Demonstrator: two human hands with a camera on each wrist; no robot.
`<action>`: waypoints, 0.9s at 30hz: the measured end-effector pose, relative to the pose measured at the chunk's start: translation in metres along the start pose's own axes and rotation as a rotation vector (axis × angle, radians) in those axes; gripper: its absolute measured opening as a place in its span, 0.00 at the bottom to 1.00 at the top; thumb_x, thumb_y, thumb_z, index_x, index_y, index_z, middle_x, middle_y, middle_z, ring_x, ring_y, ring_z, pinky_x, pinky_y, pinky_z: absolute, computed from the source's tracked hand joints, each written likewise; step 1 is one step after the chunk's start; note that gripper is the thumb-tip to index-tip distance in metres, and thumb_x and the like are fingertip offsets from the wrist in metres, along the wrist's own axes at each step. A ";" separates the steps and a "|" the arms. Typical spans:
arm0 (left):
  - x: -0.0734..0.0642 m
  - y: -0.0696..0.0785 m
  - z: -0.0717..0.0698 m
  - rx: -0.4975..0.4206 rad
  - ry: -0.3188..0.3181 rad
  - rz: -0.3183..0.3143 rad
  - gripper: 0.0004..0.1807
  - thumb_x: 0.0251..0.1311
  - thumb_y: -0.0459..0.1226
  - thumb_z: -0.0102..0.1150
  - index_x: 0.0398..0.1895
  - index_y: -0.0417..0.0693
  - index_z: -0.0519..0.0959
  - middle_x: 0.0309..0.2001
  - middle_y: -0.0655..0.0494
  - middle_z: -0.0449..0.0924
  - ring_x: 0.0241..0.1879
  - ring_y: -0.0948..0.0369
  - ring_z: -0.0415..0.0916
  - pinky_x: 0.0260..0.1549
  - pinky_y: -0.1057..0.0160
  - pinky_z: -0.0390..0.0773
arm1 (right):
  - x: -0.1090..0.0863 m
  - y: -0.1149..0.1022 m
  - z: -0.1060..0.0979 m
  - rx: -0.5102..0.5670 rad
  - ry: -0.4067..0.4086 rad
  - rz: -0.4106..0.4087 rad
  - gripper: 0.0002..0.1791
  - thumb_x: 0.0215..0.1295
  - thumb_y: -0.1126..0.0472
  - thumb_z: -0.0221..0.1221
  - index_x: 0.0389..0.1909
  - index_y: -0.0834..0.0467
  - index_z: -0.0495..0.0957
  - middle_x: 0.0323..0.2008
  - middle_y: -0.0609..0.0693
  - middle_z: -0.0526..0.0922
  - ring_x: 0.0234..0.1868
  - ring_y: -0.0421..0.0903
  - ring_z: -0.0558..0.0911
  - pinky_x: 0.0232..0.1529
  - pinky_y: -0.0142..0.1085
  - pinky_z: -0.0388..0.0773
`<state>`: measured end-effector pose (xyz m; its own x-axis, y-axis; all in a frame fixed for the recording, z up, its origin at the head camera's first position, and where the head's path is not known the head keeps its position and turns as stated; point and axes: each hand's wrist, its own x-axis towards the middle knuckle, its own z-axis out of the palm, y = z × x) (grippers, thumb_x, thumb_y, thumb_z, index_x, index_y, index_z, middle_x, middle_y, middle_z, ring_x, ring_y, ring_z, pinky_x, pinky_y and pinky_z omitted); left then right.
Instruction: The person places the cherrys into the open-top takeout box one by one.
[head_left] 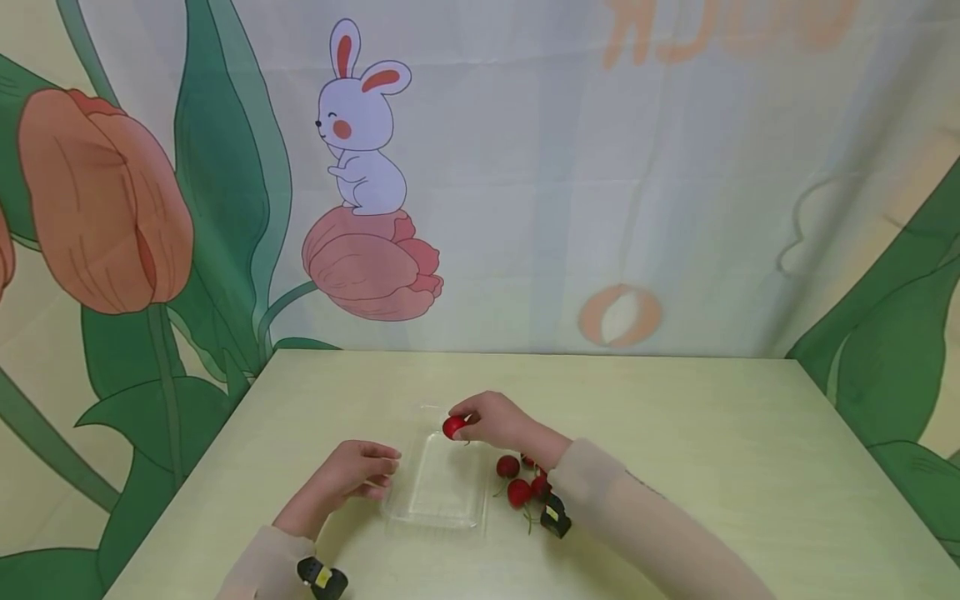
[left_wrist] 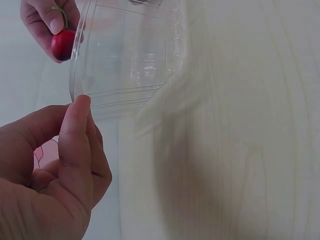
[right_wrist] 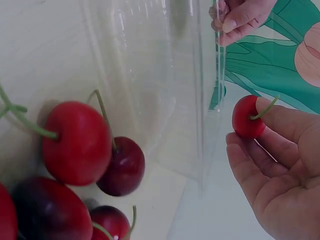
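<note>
My right hand point(head_left: 497, 420) is pinching one cherry point(head_left: 452, 427), fingers bent close, above the box's point(head_left: 442, 504) 12 o'clock end while my left hand point(head_left: 352, 472) is holding it at 9, so I'm probably filling it, and the next move is needing gentle lowering, then letting go.

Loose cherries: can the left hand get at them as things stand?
Likely not directly: the clear container sits between the left hand and the loose cherries, and the right sleeve partly hides them in the head view.
</note>
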<state>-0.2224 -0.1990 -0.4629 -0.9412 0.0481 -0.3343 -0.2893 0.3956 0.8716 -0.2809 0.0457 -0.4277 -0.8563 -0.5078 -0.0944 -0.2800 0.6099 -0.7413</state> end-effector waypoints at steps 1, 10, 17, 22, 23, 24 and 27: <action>0.000 0.000 0.000 -0.002 -0.001 0.001 0.16 0.68 0.31 0.59 0.54 0.26 0.78 0.33 0.49 0.82 0.26 0.63 0.76 0.24 0.71 0.83 | 0.001 0.000 0.002 -0.005 -0.002 -0.001 0.21 0.66 0.64 0.66 0.59 0.64 0.82 0.53 0.57 0.88 0.46 0.47 0.85 0.48 0.35 0.84; 0.000 0.002 0.000 0.011 -0.004 -0.008 0.16 0.69 0.31 0.58 0.54 0.27 0.78 0.33 0.48 0.82 0.27 0.63 0.76 0.24 0.70 0.83 | 0.008 0.006 0.015 -0.029 -0.018 -0.003 0.21 0.65 0.65 0.67 0.58 0.64 0.82 0.52 0.58 0.88 0.46 0.48 0.85 0.51 0.37 0.84; 0.001 0.002 0.000 0.019 -0.001 -0.019 0.16 0.69 0.32 0.59 0.54 0.28 0.78 0.34 0.48 0.81 0.27 0.62 0.76 0.25 0.70 0.84 | 0.013 0.012 0.027 -0.074 -0.023 -0.035 0.20 0.64 0.64 0.68 0.57 0.64 0.83 0.52 0.57 0.88 0.44 0.46 0.85 0.50 0.36 0.82; 0.000 0.002 0.000 0.013 -0.006 -0.005 0.16 0.69 0.31 0.58 0.54 0.27 0.78 0.32 0.49 0.81 0.27 0.63 0.76 0.24 0.70 0.84 | 0.013 0.009 0.030 -0.075 -0.040 -0.035 0.20 0.64 0.65 0.68 0.56 0.65 0.83 0.49 0.57 0.89 0.42 0.45 0.83 0.49 0.35 0.81; 0.000 0.003 0.000 0.012 -0.007 -0.003 0.16 0.69 0.31 0.58 0.54 0.27 0.78 0.32 0.49 0.81 0.27 0.63 0.76 0.24 0.70 0.84 | 0.013 0.008 0.031 -0.077 -0.043 -0.039 0.20 0.64 0.66 0.68 0.56 0.65 0.83 0.48 0.57 0.89 0.42 0.45 0.83 0.49 0.35 0.82; 0.000 0.003 0.000 0.012 -0.006 -0.003 0.16 0.69 0.31 0.58 0.54 0.27 0.78 0.32 0.49 0.81 0.27 0.63 0.76 0.24 0.70 0.84 | 0.013 0.007 0.031 -0.080 -0.044 -0.046 0.19 0.64 0.66 0.68 0.55 0.65 0.83 0.48 0.57 0.89 0.42 0.45 0.84 0.49 0.35 0.82; -0.001 0.004 0.000 0.016 -0.005 -0.003 0.16 0.69 0.31 0.59 0.53 0.27 0.78 0.32 0.48 0.81 0.27 0.62 0.76 0.24 0.70 0.84 | 0.014 0.007 0.034 -0.088 -0.046 -0.061 0.18 0.63 0.66 0.68 0.54 0.65 0.84 0.47 0.57 0.90 0.42 0.46 0.85 0.49 0.34 0.81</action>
<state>-0.2222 -0.1971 -0.4593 -0.9395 0.0515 -0.3385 -0.2892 0.4100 0.8650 -0.2799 0.0220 -0.4563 -0.8164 -0.5715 -0.0830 -0.3693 0.6272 -0.6857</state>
